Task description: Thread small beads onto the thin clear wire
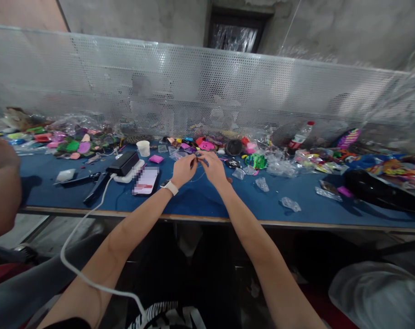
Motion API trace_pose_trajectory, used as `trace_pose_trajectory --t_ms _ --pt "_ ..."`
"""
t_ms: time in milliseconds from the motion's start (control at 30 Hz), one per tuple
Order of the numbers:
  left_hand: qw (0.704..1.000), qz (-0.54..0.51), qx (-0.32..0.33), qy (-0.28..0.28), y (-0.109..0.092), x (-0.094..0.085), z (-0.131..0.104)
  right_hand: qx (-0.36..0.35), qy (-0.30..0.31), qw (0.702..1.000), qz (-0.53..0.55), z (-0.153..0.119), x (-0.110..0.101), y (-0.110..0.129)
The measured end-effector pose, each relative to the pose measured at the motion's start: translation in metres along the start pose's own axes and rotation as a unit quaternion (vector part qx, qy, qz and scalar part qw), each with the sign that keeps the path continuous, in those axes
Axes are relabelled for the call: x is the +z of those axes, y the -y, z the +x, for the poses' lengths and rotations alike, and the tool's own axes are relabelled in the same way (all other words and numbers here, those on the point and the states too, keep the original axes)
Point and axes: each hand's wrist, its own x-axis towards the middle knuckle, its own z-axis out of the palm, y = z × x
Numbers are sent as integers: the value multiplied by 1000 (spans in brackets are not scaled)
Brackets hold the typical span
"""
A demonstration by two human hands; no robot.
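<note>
My left hand (185,170), with a pale watch band (170,186) on its wrist, is closed with its fingertips together above the blue table (207,203). Against it my right hand (212,167) pinches too, the fingertips of both meeting. Something small and dark shows between them, too small to name. A thin thread (199,177) hangs below the fingers. Left of my left hand lie a phone (146,181) with a lit screen and a pink packet (155,158). Clear plastic pieces (239,173) and a green striped item (256,161) lie right of my right hand.
A black device (123,164) with a white cable (68,237) sits left of the phone. Behind stand a white cup (143,148), a bottle (300,137) and a perforated metal screen (180,87). A glossy black object (381,189) lies far right. Another person's arm (3,187) reaches in at left.
</note>
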Motion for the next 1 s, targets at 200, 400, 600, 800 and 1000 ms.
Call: trace_pose_trajectory --t_ms 200,400,600,800,1000 --pt "1000 8 2 3 -2 -2 0 18 26 999 -12 0 -3 4" --pt "999 45 23 22 -1 -4 0 100 21 986 134 -1 4 -2" --pt "999 16 11 27 -3 -3 1 62 49 983 167 -3 -1 -6" --pt "999 7 14 34 -1 -2 0 36 45 991 120 -5 -5 -6" --pt "999 24 22 40 -1 -1 -1 19 25 997 66 -6 -6 -18"
